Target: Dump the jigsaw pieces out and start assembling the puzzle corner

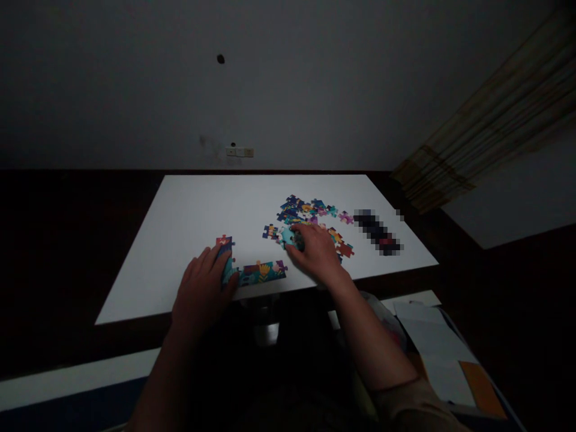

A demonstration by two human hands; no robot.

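An L-shaped strip of joined jigsaw pieces [263, 273] lies along the near side of the white table. My left hand [202, 288] rests flat over the strip's left corner, fingers stretched out and holding nothing, and hides some of it. Farther right, my right hand [317, 252] has its thumb and forefinger closed around a light-blue puzzle piece [287, 235], at the near edge of a loose heap of puzzle pieces [299, 207]. The palm covers part of that heap. A red-orange piece [345, 249] lies just right of this hand.
The white table [180, 210] stands before a grey wall with a socket strip [240, 152]. A pixelated dark object [378, 233] lies at the table's right. Papers [434, 342] are at lower right, below the table edge. A curtain [477, 126] hangs at right.
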